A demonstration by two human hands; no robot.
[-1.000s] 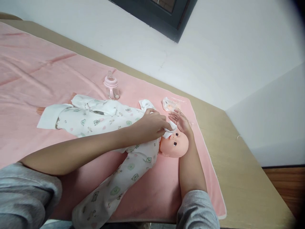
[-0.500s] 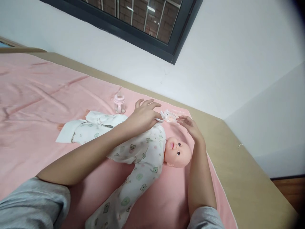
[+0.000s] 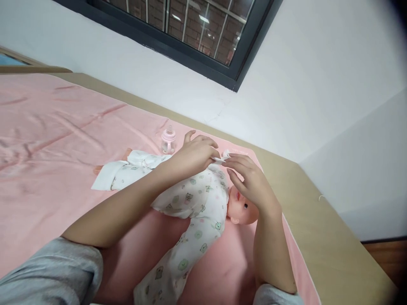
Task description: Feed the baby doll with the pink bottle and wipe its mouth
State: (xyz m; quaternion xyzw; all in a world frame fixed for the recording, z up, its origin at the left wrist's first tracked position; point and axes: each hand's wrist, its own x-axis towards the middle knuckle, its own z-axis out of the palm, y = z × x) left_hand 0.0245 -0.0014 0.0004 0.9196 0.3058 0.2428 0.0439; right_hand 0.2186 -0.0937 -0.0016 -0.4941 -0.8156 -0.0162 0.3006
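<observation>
A baby doll (image 3: pixel 203 199) in a white patterned suit lies on its back on the pink sheet, its head to the right and partly behind my right hand. Over its chest, my left hand (image 3: pixel 197 154) is closed in a pinch on a thin white piece (image 3: pixel 218 160) whose kind I cannot make out. My right hand (image 3: pixel 251 176) is open above the doll's face, thumb apart, its fingertips close to or touching that white piece. Just beyond these fingertips shows a small white, crumpled-looking bit (image 3: pixel 226 153), mostly hidden.
A pink-capped baby bottle (image 3: pixel 168 140) stands upright on the pink sheet (image 3: pixel 57 127) beyond the doll's legs. The tan bed surface (image 3: pixel 318 228) borders the sheet at right and back. Behind it rises a white wall with a dark-framed window (image 3: pixel 235 76).
My right hand has moved left toward my left hand and now covers part of the doll's face. The clear packet seen between the hands is now largely hidden. The view has shifted slightly.
</observation>
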